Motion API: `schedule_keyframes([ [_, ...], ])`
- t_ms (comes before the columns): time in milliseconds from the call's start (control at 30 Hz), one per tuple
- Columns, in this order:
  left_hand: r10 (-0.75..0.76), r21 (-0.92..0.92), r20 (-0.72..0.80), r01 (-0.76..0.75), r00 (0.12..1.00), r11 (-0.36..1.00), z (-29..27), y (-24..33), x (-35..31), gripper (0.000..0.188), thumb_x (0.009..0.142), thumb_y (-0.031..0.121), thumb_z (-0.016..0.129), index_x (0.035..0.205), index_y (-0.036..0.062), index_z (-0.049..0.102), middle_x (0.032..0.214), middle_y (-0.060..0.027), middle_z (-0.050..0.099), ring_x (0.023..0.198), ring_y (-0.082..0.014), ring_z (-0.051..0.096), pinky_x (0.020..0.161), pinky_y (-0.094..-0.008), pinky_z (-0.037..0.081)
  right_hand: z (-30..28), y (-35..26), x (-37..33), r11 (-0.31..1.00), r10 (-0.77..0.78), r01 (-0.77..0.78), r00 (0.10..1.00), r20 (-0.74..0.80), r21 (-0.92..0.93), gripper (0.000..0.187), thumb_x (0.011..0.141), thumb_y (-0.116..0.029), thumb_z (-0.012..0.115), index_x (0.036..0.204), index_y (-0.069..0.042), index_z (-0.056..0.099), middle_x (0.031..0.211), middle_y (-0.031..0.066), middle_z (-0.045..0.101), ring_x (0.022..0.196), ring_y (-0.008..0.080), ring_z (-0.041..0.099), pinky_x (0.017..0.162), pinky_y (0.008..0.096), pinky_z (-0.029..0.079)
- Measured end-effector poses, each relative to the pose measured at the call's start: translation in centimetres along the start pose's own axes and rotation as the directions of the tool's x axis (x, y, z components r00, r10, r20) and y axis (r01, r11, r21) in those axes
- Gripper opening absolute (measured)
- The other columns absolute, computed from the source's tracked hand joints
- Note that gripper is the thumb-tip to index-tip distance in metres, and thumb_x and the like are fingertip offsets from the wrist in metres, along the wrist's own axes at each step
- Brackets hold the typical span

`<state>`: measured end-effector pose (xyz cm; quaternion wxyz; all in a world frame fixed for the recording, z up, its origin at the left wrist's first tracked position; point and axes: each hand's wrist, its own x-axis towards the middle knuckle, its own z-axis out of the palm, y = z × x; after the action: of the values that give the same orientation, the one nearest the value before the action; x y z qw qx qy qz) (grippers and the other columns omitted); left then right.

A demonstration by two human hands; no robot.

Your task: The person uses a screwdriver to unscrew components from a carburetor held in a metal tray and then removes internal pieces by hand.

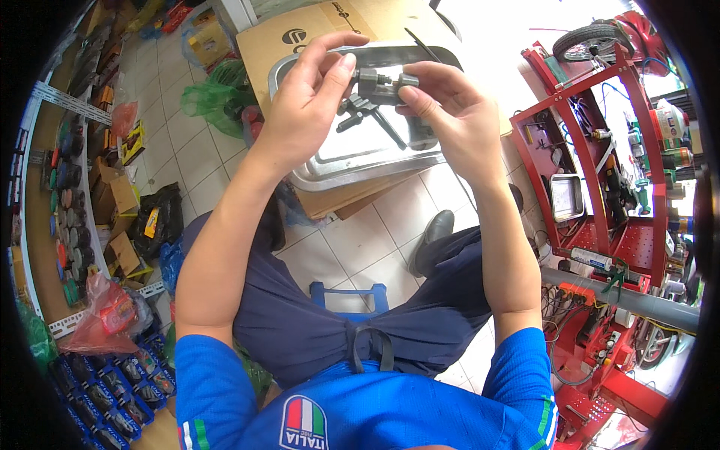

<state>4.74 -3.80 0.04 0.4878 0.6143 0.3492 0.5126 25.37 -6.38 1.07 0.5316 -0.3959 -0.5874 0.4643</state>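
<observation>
Above a shiny metal tray (pixel 319 166), I hold up a dark metal tool with a threaded bolt (pixel 385 80) between both hands. My left hand (pixel 311 101) pinches its left block with the thumb and fingers. On the other side, my right hand (pixel 456 101) grips the round end between thumb and forefinger. Below the hands, more dark metal pieces (pixel 375 120) show, including a long rod slanting over the tray; whether they join the held tool I cannot tell.
The tray rests on a large cardboard box (pixel 259 34). A blue stool edge (pixel 349 291) shows between my legs. Shelves with packaged goods (pixel 71 225) line the left. A red metal rack (pixel 525 127) with tools stands at right, and a green plastic bag (pixel 217 96) lies beside the box.
</observation>
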Motion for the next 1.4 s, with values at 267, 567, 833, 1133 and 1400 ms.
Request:
schedule_keyframes([
  [267,-0.258,-0.058,0.065,0.262,0.964,0.963,-0.8,0.8,0.3,0.028,0.108,0.024,0.052,0.13,0.0088,0.062,0.071,0.0048,0.053,0.066,-0.0029,0.05,0.059,-0.0187,0.04,0.0,0.0,-0.3,0.992,-0.035,0.039,0.999,0.032,-0.12,0.032,0.094,-0.007,0.075,0.122,0.004,0.066,0.111,0.0098,0.072,0.103,0.0139,0.069,0.088,0.0272,0.059],
  [567,0.051,0.049,0.082,-0.055,0.995,0.997,-0.4,-0.1,-0.3,0.034,0.106,0.016,0.049,0.139,0.0087,0.054,0.104,-0.0009,0.055,0.085,-0.0078,0.053,0.071,-0.0233,0.045,-0.2,0.0,0.0,0.999,0.021,-0.021,1.0,-0.005,-0.033,0.031,0.095,-0.007,0.074,0.122,0.005,0.065,0.111,0.0124,0.073,0.1,0.0154,0.07,0.086,0.0283,0.06],
  [833,-0.002,0.041,0.045,0.0,0.999,0.999,0.3,0.0,-0.4,0.031,0.108,0.015,0.045,0.139,0.0101,0.051,0.089,0.0023,0.054,0.068,-0.0045,0.043,0.062,-0.0209,0.04,0.1,-0.1,-0.2,1.0,0.01,-0.01,1.0,0.028,-0.024,0.032,0.095,-0.008,0.074,0.122,0.006,0.065,0.108,0.013,0.073,0.098,0.0149,0.07,0.084,0.0281,0.061],
  [1133,-0.158,-0.011,-0.024,0.158,0.987,0.987,0.1,0.5,0.2,0.029,0.109,0.024,0.051,0.132,0.0078,0.058,0.073,0.0061,0.052,0.058,-0.0019,0.042,0.054,-0.0193,0.037,0.2,0.6,-0.1,0.999,-0.014,0.016,0.999,0.04,-0.029,0.031,0.094,-0.01,0.075,0.121,0.005,0.066,0.104,0.0107,0.074,0.09,0.0126,0.07,0.081,0.0262,0.059],
  [1400,0.071,0.014,0.0,-0.071,0.997,0.997,-0.7,0.0,0.5,0.032,0.101,0.017,0.066,0.13,0.0045,0.061,0.102,-0.0031,0.065,0.091,-0.0096,0.062,0.077,-0.0255,0.052,-0.5,0.0,0.1,0.998,0.053,-0.053,0.999,0.001,0.021,0.032,0.095,-0.011,0.075,0.121,0.005,0.066,0.108,0.0127,0.073,0.097,0.0155,0.071,0.082,0.0283,0.062],
])
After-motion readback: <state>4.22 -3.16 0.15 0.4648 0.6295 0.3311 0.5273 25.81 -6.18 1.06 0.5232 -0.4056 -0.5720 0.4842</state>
